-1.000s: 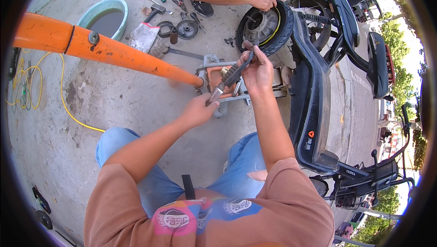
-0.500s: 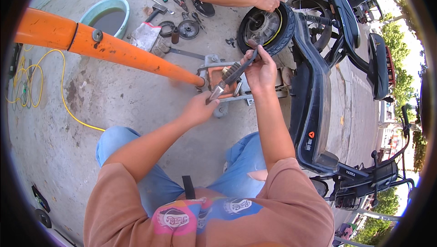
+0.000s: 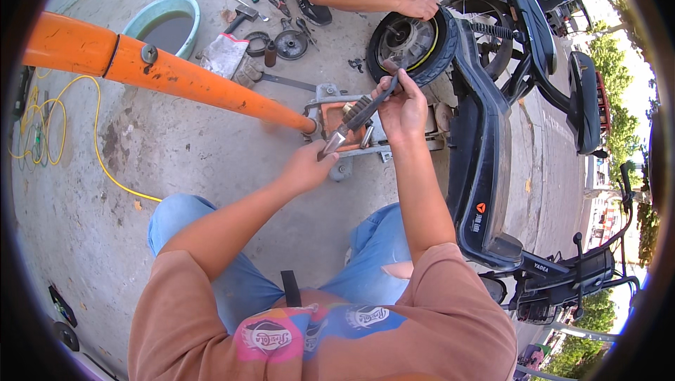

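Metal shock absorber (image 3: 357,115), dark coil spring along it, held slantwise above the jack (image 3: 365,135) on the concrete. Left hand (image 3: 307,167) fingers closed round its lower end; right hand (image 3: 403,103) fingers wrapped round the upper end. Orange handle (image 3: 183,79) runs left. Another person's hand (image 3: 420,5) rests on the scooter wheel (image 3: 411,40).

A small orange triangular emblem (image 3: 480,207) with pale lettering under it is seen on the dark side panel of the scooter (image 3: 478,163), right of the right forearm. A pale lettered label (image 3: 540,266) is carried on the dark rear part lower right. Two round red-white-blue printed badges (image 3: 316,326) are shown on the orange shirt.
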The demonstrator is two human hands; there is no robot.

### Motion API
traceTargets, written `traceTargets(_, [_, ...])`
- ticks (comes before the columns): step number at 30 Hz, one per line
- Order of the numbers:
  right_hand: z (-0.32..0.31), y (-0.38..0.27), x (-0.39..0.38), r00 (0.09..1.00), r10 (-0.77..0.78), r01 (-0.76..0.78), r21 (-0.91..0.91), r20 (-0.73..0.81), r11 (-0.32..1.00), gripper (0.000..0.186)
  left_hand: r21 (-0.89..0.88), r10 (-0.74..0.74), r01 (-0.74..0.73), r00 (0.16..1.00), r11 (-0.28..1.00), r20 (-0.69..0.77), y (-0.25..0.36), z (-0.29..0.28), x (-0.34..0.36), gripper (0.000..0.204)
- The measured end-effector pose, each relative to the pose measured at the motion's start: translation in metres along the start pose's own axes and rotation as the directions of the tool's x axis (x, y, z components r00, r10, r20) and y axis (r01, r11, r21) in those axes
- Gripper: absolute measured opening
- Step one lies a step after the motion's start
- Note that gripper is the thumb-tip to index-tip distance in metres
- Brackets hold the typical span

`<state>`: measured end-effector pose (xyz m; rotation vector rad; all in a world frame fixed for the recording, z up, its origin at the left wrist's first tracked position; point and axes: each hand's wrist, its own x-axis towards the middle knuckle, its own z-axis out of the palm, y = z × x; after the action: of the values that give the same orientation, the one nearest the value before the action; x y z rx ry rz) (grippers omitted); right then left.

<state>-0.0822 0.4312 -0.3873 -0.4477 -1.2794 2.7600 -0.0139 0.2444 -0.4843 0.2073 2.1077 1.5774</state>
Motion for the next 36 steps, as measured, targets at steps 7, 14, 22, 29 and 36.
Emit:
traceTargets(7, [0.002, 0.0, -0.001, 1.0, 0.003, -0.003, 0.006, -0.003, 1.0, 0.032, 0.01, 0.009, -0.009, 1.0, 1.0, -0.006, -0.003, 0.001, 0.001, 0.024])
traceTargets(14, [-0.002, -0.001, 0.0, 1.0, 0.001, -0.001, 0.001, 0.002, 1.0, 0.031, -0.001, -0.001, 0.001, 1.0, 1.0, -0.011, 0.0, -0.001, 0.0, 0.024])
traceTargets(22, [-0.005, 0.0, 0.004, 1.0, -0.008, 0.008, 0.007, -0.021, 1.0, 0.031, 0.008, 0.001, -0.001, 1.0, 1.0, -0.021, -0.002, 0.001, 0.002, 0.025])
traceTargets(29, [-0.009, 0.0, 0.007, 1.0, -0.016, 0.016, 0.0, -0.014, 1.0, 0.033, -0.017, 0.004, -0.005, 0.998, 1.0, -0.065, -0.01, 0.004, 0.008, 0.022])
traceTargets(36, [-0.013, -0.002, 0.009, 0.999, -0.037, 0.036, -0.025, -0.02, 0.999, 0.032, -0.014, 0.031, -0.033, 0.992, 0.999, -0.121, -0.003, 0.0, 0.01, 0.022])
